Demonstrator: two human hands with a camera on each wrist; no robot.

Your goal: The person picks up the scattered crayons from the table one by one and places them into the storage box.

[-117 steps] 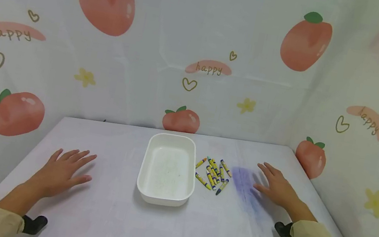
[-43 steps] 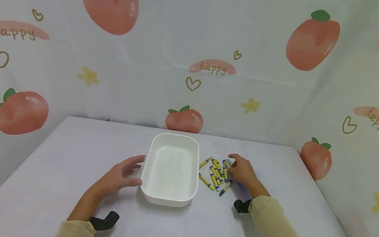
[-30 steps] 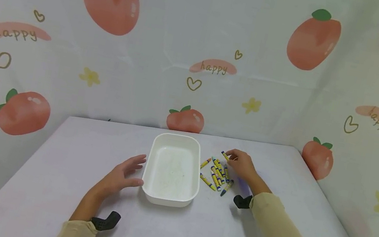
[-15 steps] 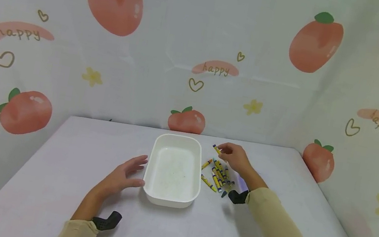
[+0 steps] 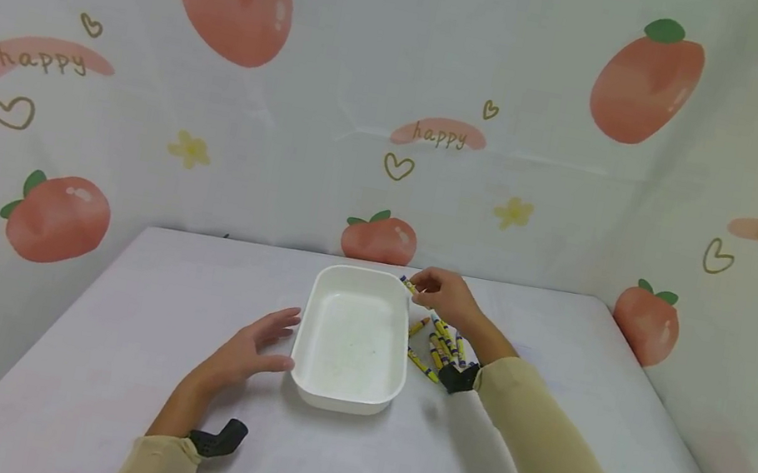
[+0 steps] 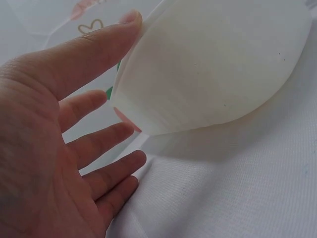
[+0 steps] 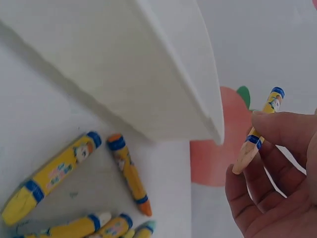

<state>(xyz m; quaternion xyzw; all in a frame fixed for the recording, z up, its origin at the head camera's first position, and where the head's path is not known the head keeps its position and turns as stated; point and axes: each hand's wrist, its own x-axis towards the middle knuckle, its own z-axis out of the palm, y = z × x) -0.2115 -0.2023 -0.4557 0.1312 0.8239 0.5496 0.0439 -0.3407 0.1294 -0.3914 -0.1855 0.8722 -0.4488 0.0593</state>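
White table, tray between both hands

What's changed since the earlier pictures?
The right hand has picked up a yellow-wrapped, peach-coloured crayon and carried it leftward to the far right corner of the white rectangular tub. The left hand has moved rightward to its left side. The tub stays put, the other crayons beside it.

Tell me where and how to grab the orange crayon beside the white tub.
Pinch the orange crayon across its wrapped middle, probably from straight above: it is slim and lies flat, its blunt end near the white tub and its tip near other crayons.
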